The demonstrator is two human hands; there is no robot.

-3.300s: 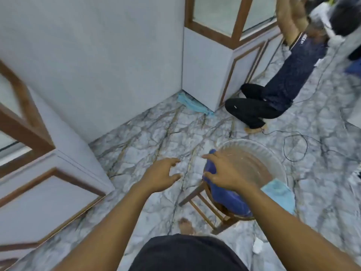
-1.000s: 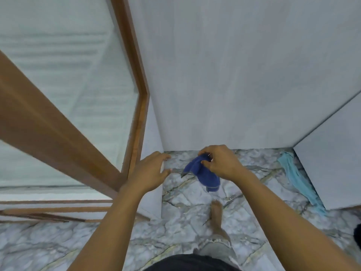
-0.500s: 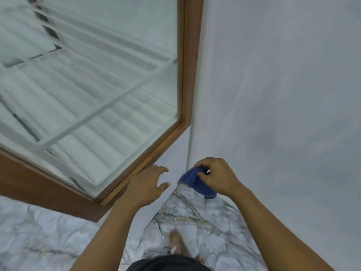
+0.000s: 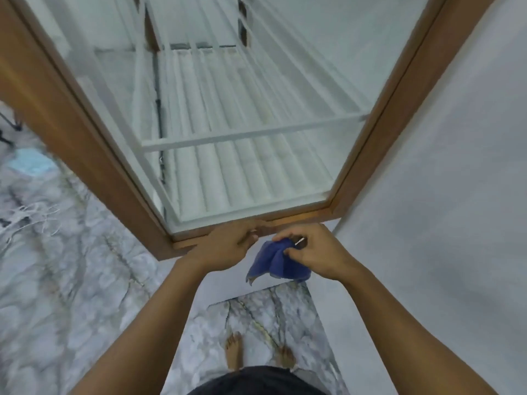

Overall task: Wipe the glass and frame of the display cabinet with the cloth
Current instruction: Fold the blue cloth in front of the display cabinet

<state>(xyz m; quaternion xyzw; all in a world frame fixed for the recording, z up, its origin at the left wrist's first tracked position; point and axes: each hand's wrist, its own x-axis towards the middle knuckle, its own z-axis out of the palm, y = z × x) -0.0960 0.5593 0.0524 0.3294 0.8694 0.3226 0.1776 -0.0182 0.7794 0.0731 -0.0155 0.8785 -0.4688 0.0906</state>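
A: Where was the crumpled dark-blue cloth (image 4: 278,262)?

B: It was in the right hand (image 4: 315,253), bunched and pinched between thumb and fingers (image 4: 288,236), with one corner hanging loose below. It hung just under the lower rail of the brown wooden frame (image 4: 285,219) of the display cabinet, apart from the clear glass pane (image 4: 242,109).

A: And the left hand (image 4: 225,246)?

B: It was palm down, fingers curled loosely, grasping nothing. Its fingertips were at the lower rail; contact could not be confirmed. The two hands were near each other but apart.

A: The cabinet interior?

B: White ribbed back panel and a pale horizontal shelf bar (image 4: 251,135) were visible through the glass.

A: Surroundings?

B: A plain pale-grey wall (image 4: 442,195) was at the right, touching the frame's right upright. Below lay a grey-veined marble floor (image 4: 57,266) with two bare feet (image 4: 234,352) on it.
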